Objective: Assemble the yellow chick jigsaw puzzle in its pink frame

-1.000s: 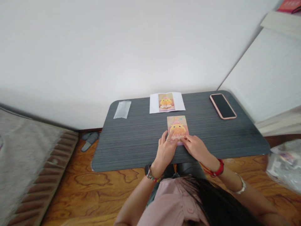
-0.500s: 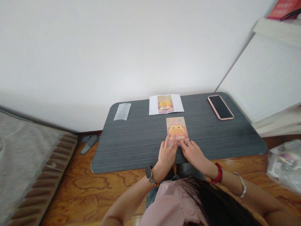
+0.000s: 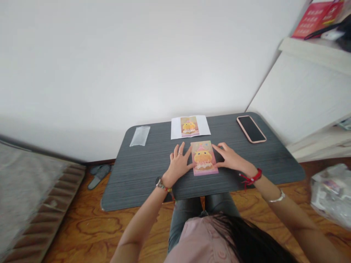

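A small picture card (image 3: 203, 157) with a yellow cartoon animal in a pink hat lies flat on the dark table (image 3: 153, 164), near its front edge. At the card's left edge is my left hand (image 3: 178, 163), fingers spread, thumb close to or touching the lower left side. My right hand (image 3: 229, 157) is open on the other side, with thumb and index finger by the card's right edge. Behind the card, a creased white sheet (image 3: 204, 125) bears a similar picture of the yellow animal.
At the table's back left lies a clear plastic sleeve (image 3: 140, 136). A phone in a pink case (image 3: 251, 129) rests at the back right. The white wall (image 3: 153, 65) meets the table's far edge. Grey slippers (image 3: 98, 176) and a plastic bag (image 3: 331, 193) are on the floor.
My hands have moved apart, from lying on the card's lower part to its left and right edges. The whole picture now shows uncovered. The view has shifted slightly.
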`<state>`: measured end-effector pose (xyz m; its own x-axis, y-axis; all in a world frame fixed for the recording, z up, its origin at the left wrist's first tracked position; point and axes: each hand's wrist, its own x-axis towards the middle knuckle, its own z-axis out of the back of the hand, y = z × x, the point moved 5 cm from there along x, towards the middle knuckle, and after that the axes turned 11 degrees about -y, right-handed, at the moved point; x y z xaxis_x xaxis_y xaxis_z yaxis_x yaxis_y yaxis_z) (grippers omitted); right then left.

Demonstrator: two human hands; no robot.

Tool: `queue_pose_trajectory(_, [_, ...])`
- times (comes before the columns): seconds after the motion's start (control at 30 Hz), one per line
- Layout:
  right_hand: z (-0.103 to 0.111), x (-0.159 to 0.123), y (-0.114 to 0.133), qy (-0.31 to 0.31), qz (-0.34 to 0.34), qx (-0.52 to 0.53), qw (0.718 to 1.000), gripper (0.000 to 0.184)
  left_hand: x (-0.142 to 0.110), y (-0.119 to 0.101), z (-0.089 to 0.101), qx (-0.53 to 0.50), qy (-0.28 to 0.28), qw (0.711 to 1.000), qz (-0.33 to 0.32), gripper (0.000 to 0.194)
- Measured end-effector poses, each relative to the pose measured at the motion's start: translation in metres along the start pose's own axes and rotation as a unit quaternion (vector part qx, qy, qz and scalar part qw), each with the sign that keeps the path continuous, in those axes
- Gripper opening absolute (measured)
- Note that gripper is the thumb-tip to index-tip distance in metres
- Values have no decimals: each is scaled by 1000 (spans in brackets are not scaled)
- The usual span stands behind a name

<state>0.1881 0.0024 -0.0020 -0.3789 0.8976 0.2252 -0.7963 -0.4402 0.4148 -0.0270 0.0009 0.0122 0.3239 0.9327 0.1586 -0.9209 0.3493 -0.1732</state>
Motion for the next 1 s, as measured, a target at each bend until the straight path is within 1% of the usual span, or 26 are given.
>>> queue_pose_trajectory(0.03, [0,7,-5,14,7,-3,1000,87,8,5,0,6,13,1000,-16,80])
queue_pose_trajectory(0.1, [-2,18,-11,43,25,-9,999,91,19,11,-3,13,40,998,-41,87])
queue_pose_trajectory(0.2, [-6,24,-14,62,32,-6,998,92,22,18,-10,9,84,996,-36,88])
queue_pose_trajectory(0.27, [-8,23,-15,61,26,1,998,92,19,19,-14,2,95,995,-24,86])
queue_pose_trajectory(0.47, [-8,16,-14,61,22,8,998,91,12,16,-15,-9,85,996,-22,87])
queue_pose_trajectory(0.77, [0,0,-23,53,12,12,998,91,10,-3,-15,-16,88,996,-28,87])
queue_pose_trajectory(0.9, [-1,0,-25,50,11,24,998,92,11,-2,-18,-19,97,995,-20,89])
queue_pose_trajectory(1.0, [-5,9,-26,50,14,32,998,94,16,4,-17,-13,99,995,-18,90])
